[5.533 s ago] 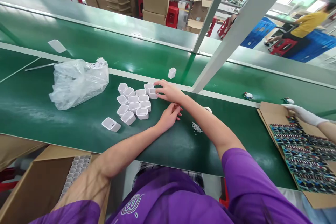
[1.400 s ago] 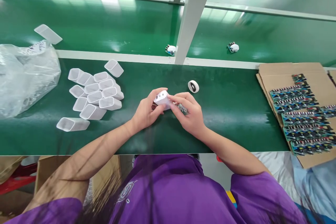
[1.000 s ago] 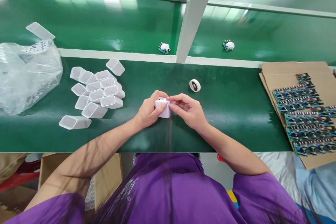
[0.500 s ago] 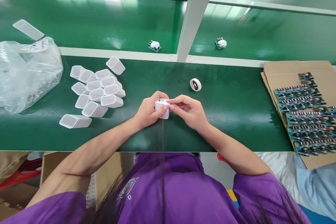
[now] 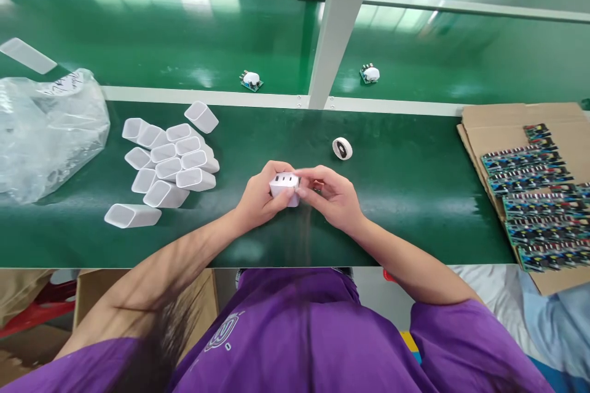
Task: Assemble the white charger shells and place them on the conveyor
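The left hand (image 5: 256,198) wraps the case (image 5: 282,188) above the worktop (image 5: 415,209); the right hand (image 5: 337,198), thumb and forefinger nearly together, touches its three-o'clock edge; whether it grips anything I cannot tell. The case has just tilted, its ports (image 5: 283,178) now plainer and likely easier to reach. Around it: shells (image 5: 168,167) at nine; boards (image 5: 251,80), slid leftward, at eleven and one; ring (image 5: 342,148) at two.
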### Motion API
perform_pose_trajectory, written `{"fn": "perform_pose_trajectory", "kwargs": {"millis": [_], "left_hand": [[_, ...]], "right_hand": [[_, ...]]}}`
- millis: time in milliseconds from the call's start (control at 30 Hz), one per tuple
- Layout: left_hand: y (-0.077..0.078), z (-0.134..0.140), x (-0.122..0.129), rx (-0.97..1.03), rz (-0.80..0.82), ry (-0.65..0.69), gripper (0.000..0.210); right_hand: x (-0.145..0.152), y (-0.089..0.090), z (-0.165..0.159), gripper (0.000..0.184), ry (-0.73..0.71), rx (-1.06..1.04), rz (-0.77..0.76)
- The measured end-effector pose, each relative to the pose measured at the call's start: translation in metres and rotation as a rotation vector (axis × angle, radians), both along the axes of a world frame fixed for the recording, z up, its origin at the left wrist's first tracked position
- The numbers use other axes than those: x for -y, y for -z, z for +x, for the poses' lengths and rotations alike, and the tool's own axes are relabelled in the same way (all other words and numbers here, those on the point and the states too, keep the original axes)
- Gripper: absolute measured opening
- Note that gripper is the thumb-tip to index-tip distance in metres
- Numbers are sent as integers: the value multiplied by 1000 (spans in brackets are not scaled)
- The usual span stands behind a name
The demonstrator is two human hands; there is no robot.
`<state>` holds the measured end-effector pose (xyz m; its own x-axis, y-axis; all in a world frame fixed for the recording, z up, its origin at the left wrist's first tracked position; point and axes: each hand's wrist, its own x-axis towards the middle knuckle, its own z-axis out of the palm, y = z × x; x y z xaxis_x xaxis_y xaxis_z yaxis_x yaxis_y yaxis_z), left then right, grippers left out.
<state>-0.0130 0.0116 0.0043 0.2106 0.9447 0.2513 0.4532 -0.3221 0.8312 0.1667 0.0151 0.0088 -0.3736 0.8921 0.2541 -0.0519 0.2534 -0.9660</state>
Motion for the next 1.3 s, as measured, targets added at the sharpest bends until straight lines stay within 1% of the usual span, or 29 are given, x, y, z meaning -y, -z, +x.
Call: {"fn": "perform_pose_trajectory", "kwargs": {"millis": [67,133,233,367,533,633,700,767,800,867,933,1000,1067,1133,1200,1300], "left_hand": [[1,0,0,13,58,-41,35],[1,0,-1,5,106,-74,36],[0,1,-3,-4,188,-89,34],[-2,2,-2,-41,278,-100,31],[-2,3,-3,-63,318,-130,29],[-1,3,-3,-21,349,-119,28],[-1,4,-3,27,342,-102,29],[0,5,-3,89,262,-99,30],[0,6,-3,138,188,-101,31],[2,8,-4,293,-6,-99,35],[3,10,-6,500,-221,-82,41],[3,13,-9,694,-414,-66,45],[3,15,-12,831,-567,-62,43],[2,16,-15,905,-689,-59,36],[1,16,-18,928,-781,-66,30],[2,16,-21,966,-830,-96,30]], "right_hand": [[-2,2,0,30,3,-11,70],[-4,5,1,31,34,28,117],[-6,8,0,29,34,97,120],[-6,9,-3,33,0,95,124],[-5,10,-6,35,7,83,150],[-5,13,-8,37,19,79,187],[-6,15,-8,39,31,102,223],[-5,17,-9,42,46,147,267],[-5,18,-9,44,61,178,294],[-4,18,-9,49,120,263,363],[-4,18,-9,51,201,350,438],[-4,16,-8,48,260,384,496],[-6,11,-6,45,280,379,529],[-10,5,-4,43,276,390,543],[-18,-1,-4,40,255,429,546],[-40,-8,-7,37,212,476,569]]}}
